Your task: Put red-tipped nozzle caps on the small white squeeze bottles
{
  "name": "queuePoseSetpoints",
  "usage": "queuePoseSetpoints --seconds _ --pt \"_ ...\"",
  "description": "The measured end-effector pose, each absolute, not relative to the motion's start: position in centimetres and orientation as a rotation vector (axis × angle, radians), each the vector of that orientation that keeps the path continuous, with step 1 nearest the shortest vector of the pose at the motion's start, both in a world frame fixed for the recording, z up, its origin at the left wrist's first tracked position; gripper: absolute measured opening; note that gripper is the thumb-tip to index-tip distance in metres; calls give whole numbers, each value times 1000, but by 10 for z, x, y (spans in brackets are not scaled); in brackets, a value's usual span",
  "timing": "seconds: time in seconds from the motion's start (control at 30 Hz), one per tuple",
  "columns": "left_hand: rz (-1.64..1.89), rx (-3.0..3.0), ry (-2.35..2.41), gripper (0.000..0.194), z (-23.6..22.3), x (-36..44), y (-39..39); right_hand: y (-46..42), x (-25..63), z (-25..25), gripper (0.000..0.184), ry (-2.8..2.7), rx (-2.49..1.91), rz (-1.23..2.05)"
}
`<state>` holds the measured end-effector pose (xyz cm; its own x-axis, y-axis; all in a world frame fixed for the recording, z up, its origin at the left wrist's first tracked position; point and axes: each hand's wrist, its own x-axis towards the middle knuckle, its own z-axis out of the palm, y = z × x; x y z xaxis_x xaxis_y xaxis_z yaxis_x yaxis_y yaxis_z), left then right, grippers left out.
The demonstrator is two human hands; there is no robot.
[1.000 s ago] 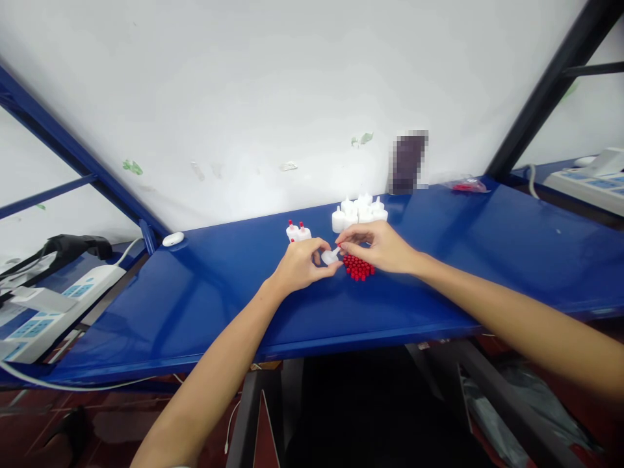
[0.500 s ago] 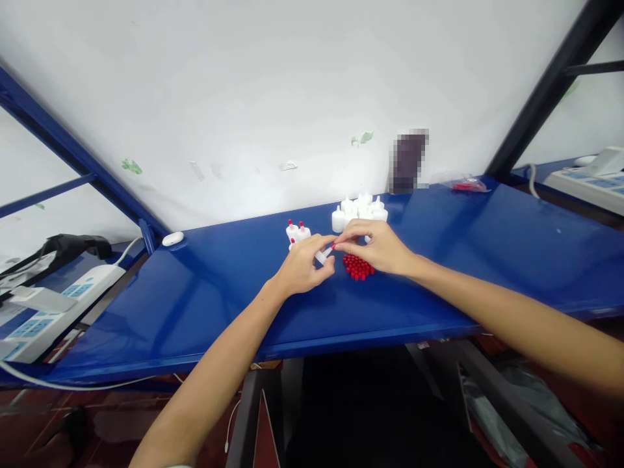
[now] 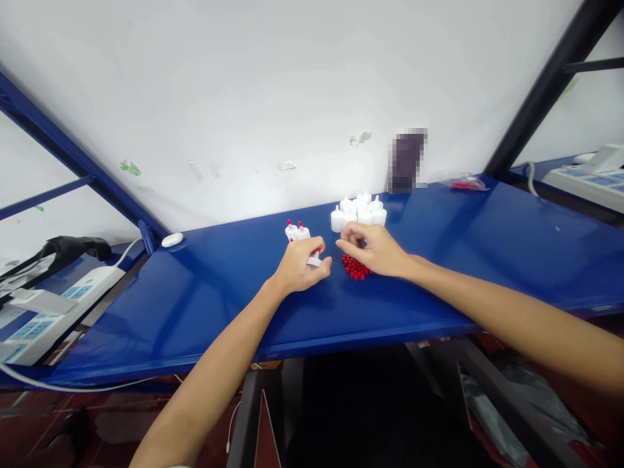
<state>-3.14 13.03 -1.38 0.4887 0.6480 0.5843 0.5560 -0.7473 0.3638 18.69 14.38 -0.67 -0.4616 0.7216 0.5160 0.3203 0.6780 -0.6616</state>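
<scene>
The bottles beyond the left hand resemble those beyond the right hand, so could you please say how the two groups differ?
The left bottles carry red tips, while the right bottles show bare white nozzles. The right bottles form the larger cluster; only three left bottles show, one mostly hidden by the left hand. Both groups have white bodies and stand on the blue table.

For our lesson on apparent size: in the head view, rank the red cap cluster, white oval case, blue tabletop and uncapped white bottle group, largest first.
1. Blue tabletop
2. Uncapped white bottle group
3. Red cap cluster
4. White oval case
</scene>
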Motion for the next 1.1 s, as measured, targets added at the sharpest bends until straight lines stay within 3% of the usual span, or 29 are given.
queuePoseSetpoints --seconds 0.23,0.43,0.63,0.73,0.83,1.1 --pt "1021 2611 1084 35 -6 -35 132 144 189 -6 25 -2117 -808 600" --pt "1359 2410 1233 27 2 -47 137 145 189 -7 26 -2130 -812 572" --pt "1500 2250 1473 38 -2 -72 149 148 194 -2 25 -2130 -843 457" --pt "1473 2237 1556 38 -9 -79 156 156 202 4 26 -2110 -960 231" --pt "1378 2244 1650 23 -14 -82 160 169 215 10 23 -2116 -1203 -31" --pt "991 2496 1683 24 -13 -83 156 179 234 23 32 -2163 -1702 -57"
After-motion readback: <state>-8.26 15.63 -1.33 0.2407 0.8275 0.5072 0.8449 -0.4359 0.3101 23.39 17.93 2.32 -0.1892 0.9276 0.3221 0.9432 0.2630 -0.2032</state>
